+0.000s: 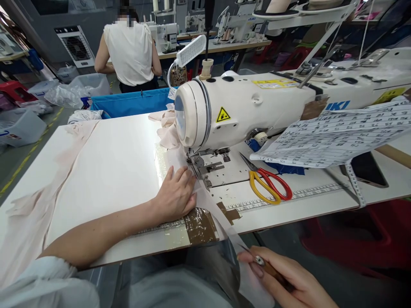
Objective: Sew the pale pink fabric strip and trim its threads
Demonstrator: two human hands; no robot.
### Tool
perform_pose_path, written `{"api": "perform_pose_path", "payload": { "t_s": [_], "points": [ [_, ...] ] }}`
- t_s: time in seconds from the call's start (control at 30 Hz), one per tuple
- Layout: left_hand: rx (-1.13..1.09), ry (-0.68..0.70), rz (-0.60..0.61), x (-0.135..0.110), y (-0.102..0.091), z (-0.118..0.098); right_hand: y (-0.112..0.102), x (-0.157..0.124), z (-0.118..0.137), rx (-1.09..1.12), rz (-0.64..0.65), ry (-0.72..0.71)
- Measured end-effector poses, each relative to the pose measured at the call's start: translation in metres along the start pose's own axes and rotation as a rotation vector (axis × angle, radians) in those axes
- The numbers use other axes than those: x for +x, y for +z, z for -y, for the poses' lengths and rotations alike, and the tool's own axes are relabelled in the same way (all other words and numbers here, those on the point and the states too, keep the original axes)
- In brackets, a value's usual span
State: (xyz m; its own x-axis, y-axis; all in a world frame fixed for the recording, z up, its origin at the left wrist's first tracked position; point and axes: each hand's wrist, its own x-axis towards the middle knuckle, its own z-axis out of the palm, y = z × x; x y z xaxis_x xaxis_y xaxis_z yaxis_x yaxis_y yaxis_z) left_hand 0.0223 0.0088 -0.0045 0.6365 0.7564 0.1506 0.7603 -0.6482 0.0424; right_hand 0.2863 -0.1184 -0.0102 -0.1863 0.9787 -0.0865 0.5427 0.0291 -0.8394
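Observation:
A long strip of thin pale fabric (221,216) runs from under the head of a white sewing machine (231,107) over the table's front edge. My left hand (178,190) lies on the strip just before the presser foot, palm down, fingers stretched toward it. Below the table edge, my right hand (282,273) is closed round an awl-like pointed tool (271,270) with a brown handle and metal collar. The strip's lower end hangs against its fingertips; whether they also pinch it is unclear. More pale fabric (168,132) lies bunched behind the needle area.
Scissors (268,184) with red and yellow handles lie right of the needle plate. A handwritten sheet (337,132) leans against the machine above a phone (369,169). Pale fabric (48,205) drapes along the table's left side. A person (130,51) stands beyond a blue cloth bin (131,103).

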Motion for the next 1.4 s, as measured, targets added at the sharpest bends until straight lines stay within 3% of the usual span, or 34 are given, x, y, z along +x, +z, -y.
{"api": "perform_pose_path", "payload": {
  "t_s": [0.27, 0.53, 0.7, 0.97, 1.13, 1.3, 1.4],
  "points": [
    [-0.009, 0.000, -0.029, 0.001, 0.002, 0.000, 0.009, 0.021, 0.023, 0.081, 0.042, -0.018],
    [0.057, 0.009, -0.095, 0.005, 0.005, 0.001, 0.017, 0.032, 0.020, 0.117, 0.047, -0.024],
    [0.137, 0.001, -0.066, 0.008, 0.000, 0.001, 0.032, 0.034, 0.018, 0.256, -0.050, 0.108],
    [0.120, -0.005, -0.064, 0.006, -0.002, 0.004, 0.076, 0.014, 0.030, 0.804, -0.100, 0.409],
    [0.106, -0.015, -0.062, 0.005, -0.001, 0.005, 0.074, 0.014, 0.034, 0.744, -0.040, 0.393],
    [0.079, -0.041, -0.071, 0.006, 0.001, 0.006, 0.071, 0.019, 0.043, 0.701, -0.164, 0.355],
    [0.067, -0.053, -0.080, 0.007, 0.003, 0.007, 0.072, 0.022, 0.039, 0.646, -0.143, 0.329]
  ]
}}
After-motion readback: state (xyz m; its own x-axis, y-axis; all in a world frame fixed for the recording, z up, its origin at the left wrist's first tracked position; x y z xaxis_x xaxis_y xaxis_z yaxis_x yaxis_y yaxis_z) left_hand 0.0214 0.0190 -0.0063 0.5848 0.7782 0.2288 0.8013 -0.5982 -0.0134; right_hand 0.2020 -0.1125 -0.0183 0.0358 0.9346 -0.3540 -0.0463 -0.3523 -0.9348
